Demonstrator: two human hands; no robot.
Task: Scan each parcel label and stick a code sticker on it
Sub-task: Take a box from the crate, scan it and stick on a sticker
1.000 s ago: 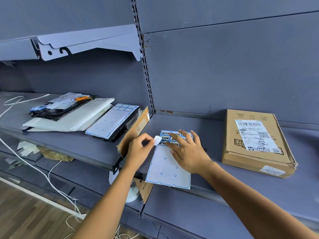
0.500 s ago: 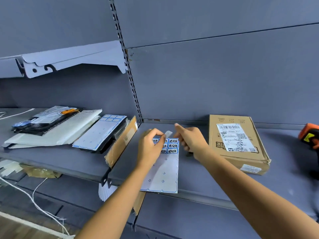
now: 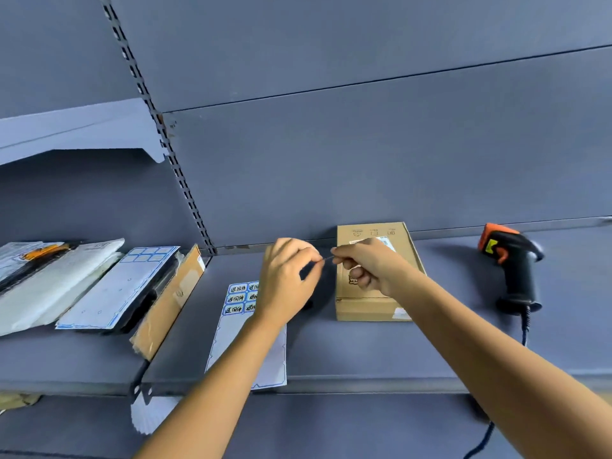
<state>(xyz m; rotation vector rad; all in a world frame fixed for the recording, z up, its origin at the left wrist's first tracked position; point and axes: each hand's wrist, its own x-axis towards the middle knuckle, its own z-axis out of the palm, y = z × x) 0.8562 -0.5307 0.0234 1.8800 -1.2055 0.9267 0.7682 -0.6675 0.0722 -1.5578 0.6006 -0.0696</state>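
I'm pinching a peeled code sticker (image 3: 328,258) between left hand (image 3: 288,279) and right hand (image 3: 369,266); the cardboard parcel (image 3: 377,304) is lying at three o'clock, nearer my right.

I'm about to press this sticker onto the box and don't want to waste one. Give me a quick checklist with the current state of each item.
1. Sticker off the sticker sheet and in the fingers: ok, pinched between left hand and right hand.
2. Sticky side facing down: cannot tell, it is seen edge-on.
3. Cardboard box within reach, label side up: ok.
4. Bare cardboard free for the sticker: ok, in front of the label.
5. Label already scanned: cannot tell; the scanner stands on the shelf, unheld.
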